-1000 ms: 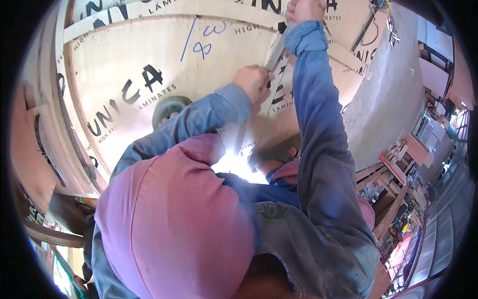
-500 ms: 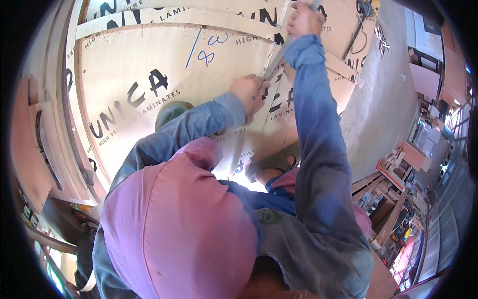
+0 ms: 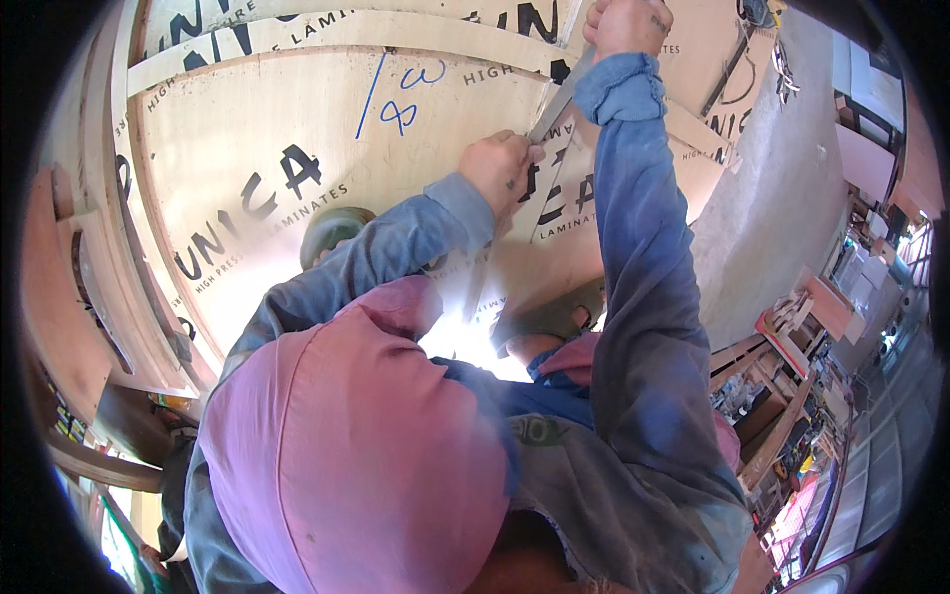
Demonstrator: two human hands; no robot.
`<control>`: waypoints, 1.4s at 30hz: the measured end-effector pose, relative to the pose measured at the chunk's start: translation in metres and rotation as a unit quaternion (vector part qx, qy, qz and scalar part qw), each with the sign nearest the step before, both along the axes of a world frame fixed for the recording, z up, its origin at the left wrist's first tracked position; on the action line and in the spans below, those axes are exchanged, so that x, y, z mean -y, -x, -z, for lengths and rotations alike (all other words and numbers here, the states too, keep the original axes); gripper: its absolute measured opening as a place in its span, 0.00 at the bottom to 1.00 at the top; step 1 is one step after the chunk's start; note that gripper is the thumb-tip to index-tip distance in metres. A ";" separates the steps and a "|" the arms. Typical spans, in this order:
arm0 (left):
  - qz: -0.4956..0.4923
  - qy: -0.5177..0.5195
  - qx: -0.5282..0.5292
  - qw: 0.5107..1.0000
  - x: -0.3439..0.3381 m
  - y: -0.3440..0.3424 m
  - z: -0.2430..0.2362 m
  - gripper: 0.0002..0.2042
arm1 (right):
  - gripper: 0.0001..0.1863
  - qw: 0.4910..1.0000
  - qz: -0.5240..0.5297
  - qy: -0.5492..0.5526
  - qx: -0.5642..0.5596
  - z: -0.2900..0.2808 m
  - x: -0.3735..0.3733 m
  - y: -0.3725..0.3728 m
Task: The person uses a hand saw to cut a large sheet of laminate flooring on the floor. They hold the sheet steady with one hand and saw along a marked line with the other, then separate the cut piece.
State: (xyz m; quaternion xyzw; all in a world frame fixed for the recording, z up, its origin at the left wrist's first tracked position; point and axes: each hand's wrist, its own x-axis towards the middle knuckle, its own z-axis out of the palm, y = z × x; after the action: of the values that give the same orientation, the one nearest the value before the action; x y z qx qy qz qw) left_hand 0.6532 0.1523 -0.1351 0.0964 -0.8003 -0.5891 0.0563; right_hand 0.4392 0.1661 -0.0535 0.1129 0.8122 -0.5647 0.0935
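A pale laminate-faced panel (image 3: 247,119) with black lettering and blue pen marks lies beneath my hands. My left hand (image 3: 498,170) is closed at the lower end of a narrow, flat grey metal strip (image 3: 564,101), its knuckles low over the panel. Up and to the right, my right hand (image 3: 629,28) makes a fist at the strip's far end, close to the top of the picture. Between the two hands the strip runs at a slant across the panel, beside a wooden batten. The fingers hide both of its ends, and its exact kind cannot be made out.
Light wooden battens (image 3: 346,40) cross the panel's far part and border its left side. A green shoe (image 3: 332,233) rests on the panel, and another foot (image 3: 554,322) is nearer me. Grey floor (image 3: 782,188) lies right, with cluttered shelving (image 3: 782,396) beyond. Curved boards (image 3: 64,297) stand left.
My right hand has shifted slightly right and up, still in a fist. My left hand stays closed at almost the same place. The whole view has drifted a little.
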 end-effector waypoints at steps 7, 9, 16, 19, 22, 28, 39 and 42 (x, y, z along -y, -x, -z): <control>0.033 0.001 0.034 0.999 0.006 0.011 -0.011 0.10 | 0.16 0.999 -0.018 0.015 0.030 0.013 0.007 0.018; 0.033 0.018 0.042 0.998 0.006 0.010 -0.013 0.09 | 0.16 0.999 -0.023 0.030 0.024 0.008 0.003 0.018; 0.011 0.015 -0.030 0.999 0.011 0.017 -0.009 0.08 | 0.18 0.998 0.022 -0.016 -0.051 -0.020 -0.001 0.005; 0.000 0.004 -0.019 1.000 0.009 0.019 -0.011 0.07 | 0.19 0.996 0.020 -0.066 -0.049 -0.015 0.004 0.010; 0.007 0.004 0.013 1.000 0.010 0.020 -0.018 0.08 | 0.20 0.996 -0.005 -0.084 -0.028 -0.011 0.007 0.016; 0.019 0.031 0.009 0.999 0.013 0.029 -0.016 0.10 | 0.18 0.999 -0.027 0.021 -0.004 -0.012 0.010 0.021; -0.010 0.020 -0.050 0.999 0.014 0.039 -0.009 0.04 | 0.14 0.991 0.041 0.076 -0.098 -0.031 -0.002 0.019; -0.007 0.019 -0.041 0.999 0.013 0.041 -0.007 0.05 | 0.14 0.992 0.029 0.082 -0.089 -0.022 0.005 0.028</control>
State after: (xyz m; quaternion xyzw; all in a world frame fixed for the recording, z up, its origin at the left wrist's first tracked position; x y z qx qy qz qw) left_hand 0.6123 0.1397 -0.1276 0.0765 -0.8078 -0.5766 0.0954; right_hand 0.4115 0.1615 -0.0317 0.0780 0.7644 -0.6399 0.0134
